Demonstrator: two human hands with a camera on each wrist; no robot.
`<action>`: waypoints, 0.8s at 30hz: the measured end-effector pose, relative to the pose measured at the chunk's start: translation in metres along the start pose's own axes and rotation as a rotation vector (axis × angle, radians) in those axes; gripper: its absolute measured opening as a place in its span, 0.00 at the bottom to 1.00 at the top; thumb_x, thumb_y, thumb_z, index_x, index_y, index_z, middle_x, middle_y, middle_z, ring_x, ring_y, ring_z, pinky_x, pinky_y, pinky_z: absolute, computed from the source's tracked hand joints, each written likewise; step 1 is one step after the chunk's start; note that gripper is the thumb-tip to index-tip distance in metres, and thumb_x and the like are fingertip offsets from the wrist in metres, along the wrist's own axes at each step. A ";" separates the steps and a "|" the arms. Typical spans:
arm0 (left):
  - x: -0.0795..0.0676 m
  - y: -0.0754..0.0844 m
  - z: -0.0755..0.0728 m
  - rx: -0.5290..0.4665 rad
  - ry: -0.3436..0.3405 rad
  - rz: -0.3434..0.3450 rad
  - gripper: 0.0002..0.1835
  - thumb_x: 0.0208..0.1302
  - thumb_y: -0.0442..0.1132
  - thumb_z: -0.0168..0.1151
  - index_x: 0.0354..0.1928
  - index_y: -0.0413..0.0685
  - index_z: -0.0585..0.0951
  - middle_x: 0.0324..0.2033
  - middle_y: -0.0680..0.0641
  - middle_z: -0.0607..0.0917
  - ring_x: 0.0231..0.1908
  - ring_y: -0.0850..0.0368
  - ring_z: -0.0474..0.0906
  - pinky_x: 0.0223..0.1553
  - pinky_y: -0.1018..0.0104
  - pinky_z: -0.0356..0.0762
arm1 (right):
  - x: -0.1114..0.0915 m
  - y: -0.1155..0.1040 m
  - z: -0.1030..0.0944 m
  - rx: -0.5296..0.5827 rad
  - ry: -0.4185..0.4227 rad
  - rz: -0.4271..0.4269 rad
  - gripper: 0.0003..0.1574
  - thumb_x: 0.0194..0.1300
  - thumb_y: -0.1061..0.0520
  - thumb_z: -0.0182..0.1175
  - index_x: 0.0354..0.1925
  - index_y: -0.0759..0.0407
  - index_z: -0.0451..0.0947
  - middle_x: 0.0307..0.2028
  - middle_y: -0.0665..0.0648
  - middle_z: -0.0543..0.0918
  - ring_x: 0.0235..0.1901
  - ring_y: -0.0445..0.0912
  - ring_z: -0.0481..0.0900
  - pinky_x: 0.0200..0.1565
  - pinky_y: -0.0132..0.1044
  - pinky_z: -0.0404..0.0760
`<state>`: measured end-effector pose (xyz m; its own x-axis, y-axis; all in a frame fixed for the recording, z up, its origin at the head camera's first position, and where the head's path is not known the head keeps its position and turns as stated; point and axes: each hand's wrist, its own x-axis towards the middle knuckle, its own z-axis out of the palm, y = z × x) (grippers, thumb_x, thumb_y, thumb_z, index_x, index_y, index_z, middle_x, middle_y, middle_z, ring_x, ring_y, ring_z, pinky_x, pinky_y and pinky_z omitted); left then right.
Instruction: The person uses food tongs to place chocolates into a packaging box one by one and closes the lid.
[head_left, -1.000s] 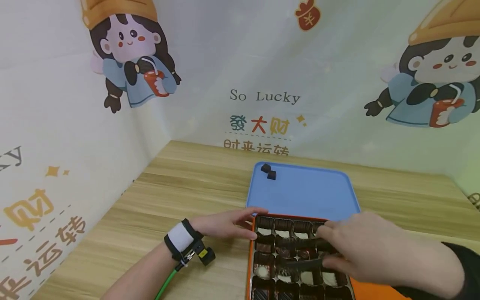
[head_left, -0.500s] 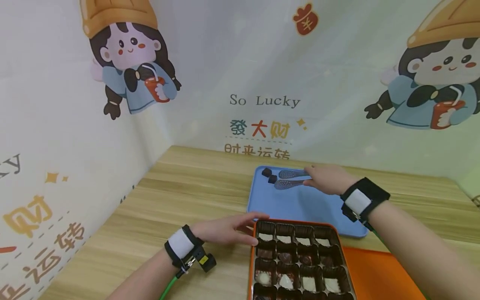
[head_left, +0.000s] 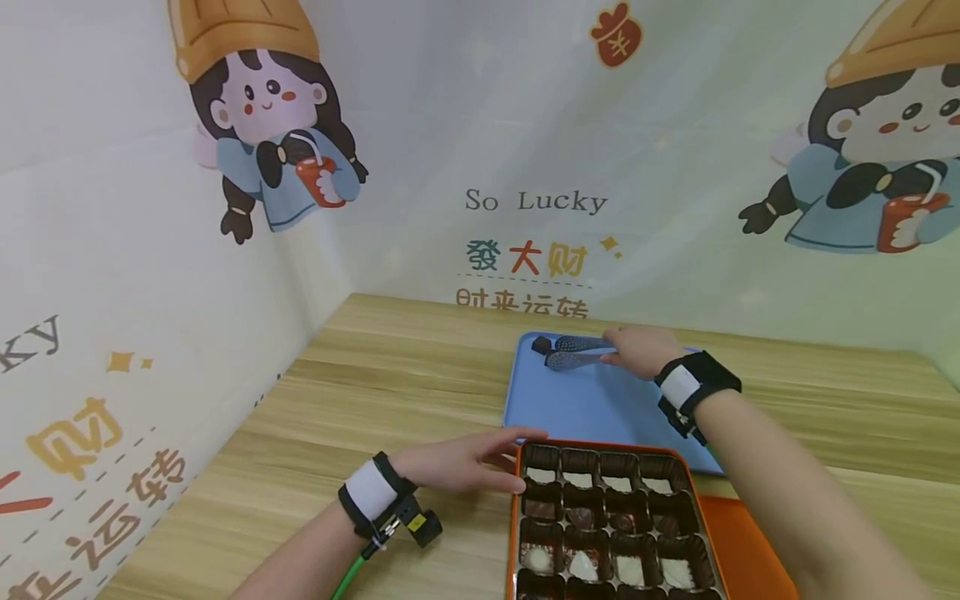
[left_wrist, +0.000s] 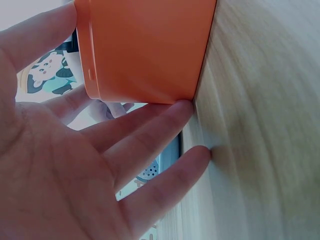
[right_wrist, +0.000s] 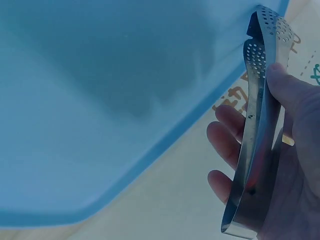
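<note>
My right hand grips perforated metal tongs above the far left part of a blue tray. One dark chocolate cube lies by the tongs' tips. A second dark chocolate shows between the tips in the right wrist view, mostly covered by them. My left hand rests on the far left corner of an orange-rimmed chocolate box. Its thumb touches the rim, and its nearly straight fingers lie against the orange wall. Light and dark chocolates sit in the box's brown compartments.
An orange lid or panel lies right of the box, partly under my right forearm. The tray stands just behind the box on the wooden table. A printed cloth hangs behind the table.
My right hand has carried the tongs from over the box to the tray. Over the last half second the tips have moved slightly left onto the nearer chocolate. My left hand stays put.
</note>
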<state>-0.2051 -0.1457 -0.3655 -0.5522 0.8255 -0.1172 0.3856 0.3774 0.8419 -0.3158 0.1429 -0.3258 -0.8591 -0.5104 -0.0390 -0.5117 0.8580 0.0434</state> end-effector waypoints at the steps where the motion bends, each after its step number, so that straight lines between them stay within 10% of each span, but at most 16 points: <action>1: 0.000 0.000 0.000 0.000 -0.001 0.000 0.33 0.63 0.53 0.52 0.69 0.62 0.53 0.65 0.57 0.59 0.60 0.58 0.58 0.56 0.62 0.60 | 0.001 0.000 0.001 -0.001 -0.001 0.005 0.24 0.65 0.50 0.52 0.52 0.66 0.69 0.43 0.63 0.78 0.43 0.55 0.75 0.43 0.47 0.73; 14: 0.000 0.003 0.001 -0.019 0.000 -0.022 0.33 0.64 0.51 0.52 0.68 0.62 0.53 0.64 0.57 0.59 0.60 0.59 0.58 0.56 0.63 0.59 | -0.005 -0.001 0.001 0.039 0.027 -0.015 0.19 0.66 0.53 0.51 0.49 0.66 0.71 0.39 0.59 0.79 0.37 0.51 0.76 0.38 0.44 0.74; 24: 0.001 0.003 0.001 -0.003 0.010 -0.030 0.33 0.63 0.52 0.53 0.68 0.63 0.53 0.64 0.54 0.60 0.60 0.59 0.59 0.55 0.64 0.60 | -0.078 0.008 -0.020 0.140 0.171 -0.111 0.14 0.66 0.53 0.51 0.46 0.61 0.70 0.33 0.53 0.76 0.25 0.40 0.70 0.28 0.36 0.71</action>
<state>-0.2038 -0.1434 -0.3633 -0.5704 0.8099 -0.1370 0.3667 0.4003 0.8398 -0.2525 0.1883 -0.3029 -0.7933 -0.5937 0.1347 -0.6065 0.7899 -0.0906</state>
